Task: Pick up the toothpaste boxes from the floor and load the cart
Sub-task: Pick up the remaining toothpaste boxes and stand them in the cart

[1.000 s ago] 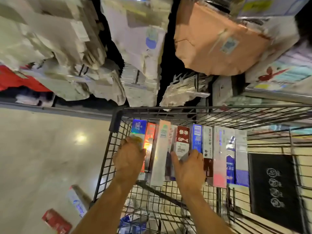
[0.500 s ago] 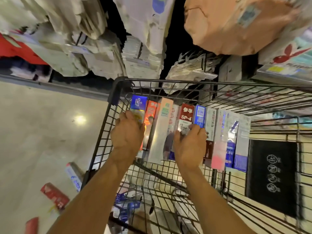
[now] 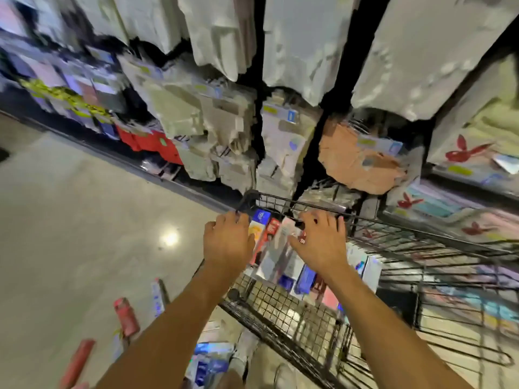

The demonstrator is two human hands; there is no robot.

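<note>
A row of toothpaste boxes (image 3: 280, 256) lies side by side in the black wire cart (image 3: 421, 228), their far ends against its front wall. My left hand (image 3: 227, 242) presses on the leftmost boxes, fingers curled over the end of a blue one. My right hand (image 3: 320, 242) lies over the middle of the row, fingers spread and hooked over the box tops near the cart's rim. More toothpaste boxes remain on the floor: a red one (image 3: 126, 315), a white and blue one (image 3: 157, 297), another red one (image 3: 77, 363) and a blue pile (image 3: 207, 360).
Store shelves with packaged goods (image 3: 362, 158) stand right behind the cart and run off to the left. The shiny beige floor (image 3: 70, 220) spreads to the left of the cart. The picture is blurred by head motion.
The view has swung up and tilted. Both hands slid forward along the row toward the cart's front wall, and the boxes now sit closer against it.
</note>
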